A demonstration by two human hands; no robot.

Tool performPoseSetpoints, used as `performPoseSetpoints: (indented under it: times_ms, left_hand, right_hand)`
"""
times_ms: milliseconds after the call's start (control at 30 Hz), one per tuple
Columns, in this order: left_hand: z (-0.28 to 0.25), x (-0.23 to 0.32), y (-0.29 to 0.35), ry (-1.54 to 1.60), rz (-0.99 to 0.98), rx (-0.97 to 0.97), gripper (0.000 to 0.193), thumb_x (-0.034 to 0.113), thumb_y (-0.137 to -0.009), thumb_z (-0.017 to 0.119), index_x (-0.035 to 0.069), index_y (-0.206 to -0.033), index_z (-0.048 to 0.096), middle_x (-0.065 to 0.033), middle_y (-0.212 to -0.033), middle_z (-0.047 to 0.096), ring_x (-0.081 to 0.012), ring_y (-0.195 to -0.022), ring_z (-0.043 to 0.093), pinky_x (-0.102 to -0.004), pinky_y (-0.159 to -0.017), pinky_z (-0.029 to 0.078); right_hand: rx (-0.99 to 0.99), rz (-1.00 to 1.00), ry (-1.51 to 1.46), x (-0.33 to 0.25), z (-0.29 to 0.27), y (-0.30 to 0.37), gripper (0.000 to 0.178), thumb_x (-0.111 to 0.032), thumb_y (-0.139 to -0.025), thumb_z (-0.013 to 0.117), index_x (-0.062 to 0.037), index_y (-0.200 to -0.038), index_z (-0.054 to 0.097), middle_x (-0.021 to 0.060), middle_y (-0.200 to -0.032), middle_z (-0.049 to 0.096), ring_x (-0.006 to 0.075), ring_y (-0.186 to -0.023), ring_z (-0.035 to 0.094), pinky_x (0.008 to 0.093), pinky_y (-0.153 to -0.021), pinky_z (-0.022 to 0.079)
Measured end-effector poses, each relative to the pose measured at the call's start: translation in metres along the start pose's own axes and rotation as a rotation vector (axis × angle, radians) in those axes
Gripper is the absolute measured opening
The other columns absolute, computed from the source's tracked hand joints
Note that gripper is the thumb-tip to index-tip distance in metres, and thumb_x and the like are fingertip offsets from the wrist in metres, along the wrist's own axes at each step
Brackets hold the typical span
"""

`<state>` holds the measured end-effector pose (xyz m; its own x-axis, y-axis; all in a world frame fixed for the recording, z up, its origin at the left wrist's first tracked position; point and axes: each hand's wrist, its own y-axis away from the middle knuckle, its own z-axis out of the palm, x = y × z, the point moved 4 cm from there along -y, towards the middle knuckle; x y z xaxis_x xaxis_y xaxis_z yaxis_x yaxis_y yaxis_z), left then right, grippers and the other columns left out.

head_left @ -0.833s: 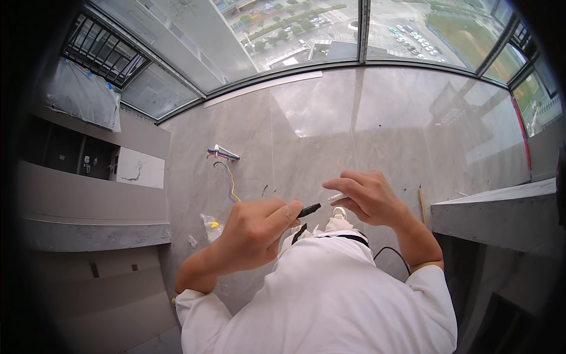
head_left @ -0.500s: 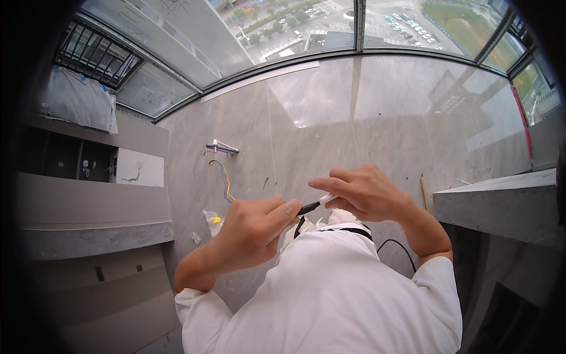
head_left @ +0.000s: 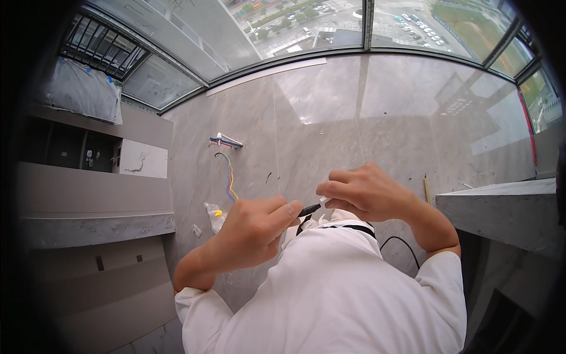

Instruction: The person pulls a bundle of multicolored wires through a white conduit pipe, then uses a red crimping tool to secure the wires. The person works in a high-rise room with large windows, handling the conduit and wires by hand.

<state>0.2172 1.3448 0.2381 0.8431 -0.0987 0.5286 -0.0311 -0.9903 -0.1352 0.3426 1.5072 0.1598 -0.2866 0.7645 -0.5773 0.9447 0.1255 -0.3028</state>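
Note:
In front of my chest, my left hand [head_left: 254, 229] is closed round a slim black rod-shaped piece [head_left: 309, 210], whose tip sticks out past the thumb and forefinger. Meeting that tip is a short white piece [head_left: 324, 201], pinched by the fingertips of my right hand [head_left: 368, 190]. The black and white pieces touch end to end or overlap; I cannot tell whether one sits inside the other. Most of the black piece is hidden by my left fingers, and the right fingers cover much of the white one.
On the grey tiled floor lie coloured wires [head_left: 229, 176], a small bundle of blue and white rods [head_left: 226, 141], a clear bag with yellow bits [head_left: 216, 216] and a yellow stick [head_left: 426, 189]. A black cord [head_left: 402, 239] curves by my right side. A grey ledge [head_left: 495, 211] stands right, cabinets [head_left: 97, 194] left.
My right forefinger, stretched out earlier, has curled in, and less of the white piece shows. My left hand keeps its grip on the black piece. The whole view has shifted slightly.

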Motion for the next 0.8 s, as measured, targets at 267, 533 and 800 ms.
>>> performPoseSetpoints:
  times_ms: [267, 533, 800]
  left_hand:
    - [0.009, 0.003, -0.006, 0.037, -0.019, -0.017, 0.022, -0.006, -0.080, 0.070, 0.001, -0.099, 0.063, -0.0087, -0.068, 0.053, -0.0280, -0.055, 0.054, -0.0392, -0.048, 0.037]
    - [0.015, -0.002, -0.008, 0.022, -0.020, -0.093, 0.021, -0.004, -0.082, 0.072, 0.000, -0.101, 0.065, -0.0086, -0.069, 0.055, -0.0269, -0.055, 0.054, -0.0376, -0.047, 0.037]
    - [0.017, -0.003, -0.016, 0.041, 0.015, -0.128, 0.026, -0.004, -0.081, 0.071, 0.003, -0.105, 0.065, -0.0072, -0.072, 0.057, -0.0260, -0.057, 0.056, -0.0379, -0.047, 0.037]
  right_hand:
    - [-0.053, -0.025, -0.087, 0.004, -0.003, 0.007, 0.023, -0.024, -0.096, 0.069, -0.0153, -0.114, 0.059, 0.0011, -0.088, 0.062, 0.0239, -0.066, 0.062, 0.0375, -0.054, 0.041]
    - [-0.217, -0.018, -0.151, 0.008, -0.009, 0.007, 0.017, -0.030, -0.101, 0.060, -0.0137, -0.105, 0.059, 0.0036, -0.081, 0.064, 0.0276, -0.066, 0.062, 0.0400, -0.056, 0.042]
    - [-0.619, 0.171, -0.597, 0.024, -0.004, 0.007, 0.024, -0.030, -0.106, 0.054, -0.0085, -0.111, 0.062, 0.0078, -0.083, 0.065, 0.0271, -0.072, 0.058, 0.0383, -0.065, 0.043]
